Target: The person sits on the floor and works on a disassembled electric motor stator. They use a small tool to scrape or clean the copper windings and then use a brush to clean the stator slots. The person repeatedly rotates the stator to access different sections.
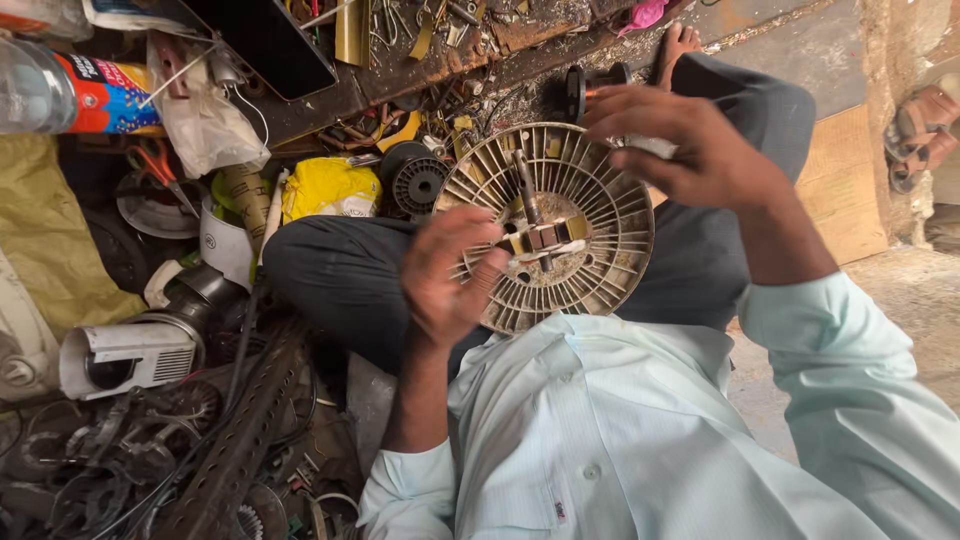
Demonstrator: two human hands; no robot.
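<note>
A round, dirty cream-coloured slotted plastic disc (585, 215) with a metal shaft and a small block at its centre rests on my lap. My right hand (690, 145) grips its upper right rim. My left hand (450, 275) is at the disc's lower left side, its fingers curled near the central block and touching the disc's face. I sit cross-legged in dark trousers and a pale blue shirt.
Scrap parts crowd the left: a white motor housing (125, 355), a perforated metal bar (240, 440), wires, a black spool (415, 180), a yellow bag (330, 190), orange scissors (160, 170), a plastic bottle (70, 95). A dark tablet (265, 40) lies on a rusty bench. Concrete floor lies right.
</note>
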